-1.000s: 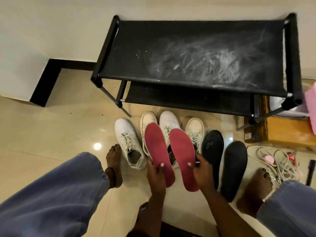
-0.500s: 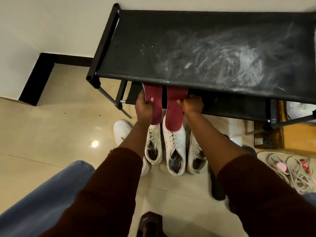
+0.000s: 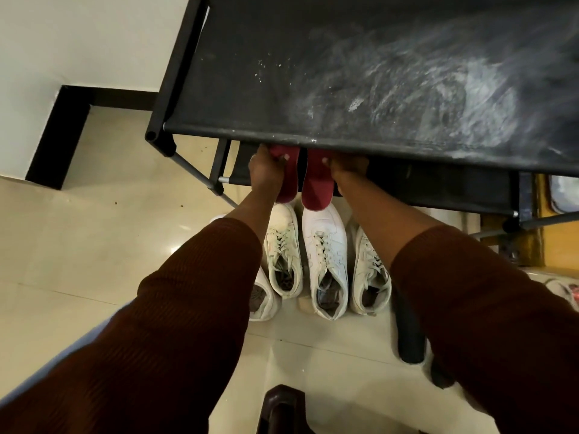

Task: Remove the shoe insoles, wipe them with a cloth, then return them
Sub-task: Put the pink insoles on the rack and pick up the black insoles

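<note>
Gripping: L hand is pinching L insole, R hand is pinching R insole; toes sitting under rack top, heels above shoes. Tip: keeping both flat, level w/ shelf, not overlapping.

1. The one head view looks forward and steeply down along both arms, close above the left hand and right hand gripping the red insoles.
2. Beyond the grip, the black rack fills the top; short of it, white sneakers lie mid-frame.
</note>
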